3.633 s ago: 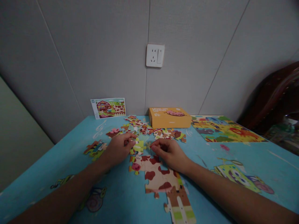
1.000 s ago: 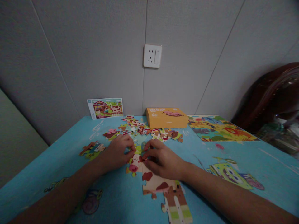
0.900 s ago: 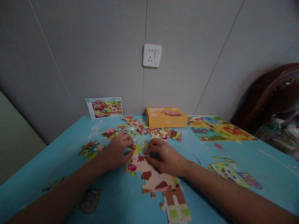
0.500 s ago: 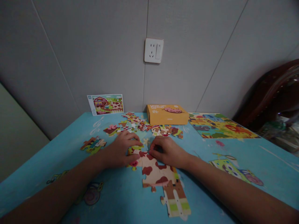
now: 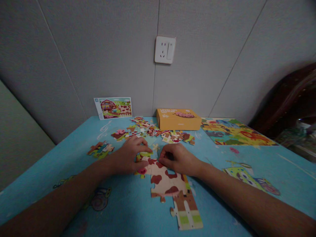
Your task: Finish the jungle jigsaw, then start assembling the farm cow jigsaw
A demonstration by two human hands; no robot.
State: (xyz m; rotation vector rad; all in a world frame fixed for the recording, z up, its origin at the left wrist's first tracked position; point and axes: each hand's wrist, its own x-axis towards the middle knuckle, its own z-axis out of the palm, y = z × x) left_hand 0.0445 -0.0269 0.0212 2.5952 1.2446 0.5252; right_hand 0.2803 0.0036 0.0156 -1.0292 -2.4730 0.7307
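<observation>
A partly joined jigsaw puzzle [image 5: 165, 184] lies in front of me, showing a white cow with red-brown patches and a strip of fence. At its upper left, my left hand [image 5: 129, 154] rests with thumb and fingers apart, touching the piece with the cow's pink muzzle [image 5: 142, 171]. My right hand [image 5: 179, 158] is closed in a pinch at the puzzle's upper edge. Its fingertips meet a patched cow piece [image 5: 158, 163] there, partly covered by the thumb. Between the two hands is only a narrow gap.
Loose puzzle pieces [image 5: 148, 129] lie heaped behind my hands, and a small joined group [image 5: 100, 149] is at the left. A picture card [image 5: 115, 108] leans on the wall beside an orange puzzle box [image 5: 179, 120]. An animal picture sheet [image 5: 237, 132] lies at the right.
The view has shifted slightly, so everything sits a little differently in the picture. Both hands keep nearly the same pose at the puzzle.
</observation>
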